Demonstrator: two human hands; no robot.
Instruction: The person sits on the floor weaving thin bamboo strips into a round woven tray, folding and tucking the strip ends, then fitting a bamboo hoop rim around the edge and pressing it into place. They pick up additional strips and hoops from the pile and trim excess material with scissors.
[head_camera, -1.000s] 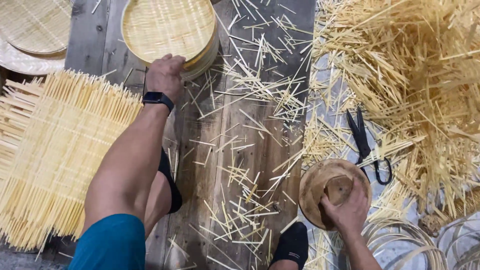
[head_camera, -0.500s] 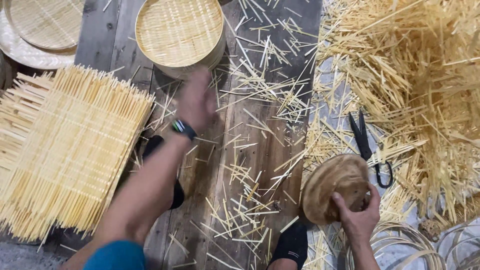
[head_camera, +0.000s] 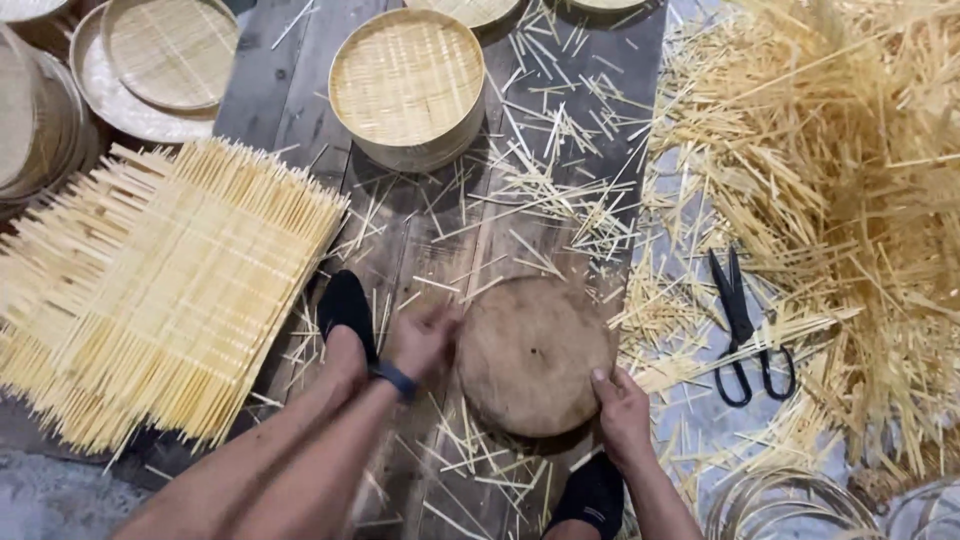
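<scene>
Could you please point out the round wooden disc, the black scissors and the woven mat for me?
round wooden disc (head_camera: 532, 352): head view, middle of its top face.
black scissors (head_camera: 738, 322): head view, at the pivot.
woven mat (head_camera: 170, 285): head view, centre of the weave.

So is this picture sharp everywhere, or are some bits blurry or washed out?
In the head view, the left hand is smeared by motion, while the right hand on the round wooden disc looks crisper. The scissors and woven mat are sharp. Lighting is soft and even, with only faint shadows. The straw pile looks bright and slightly washed out.
</scene>
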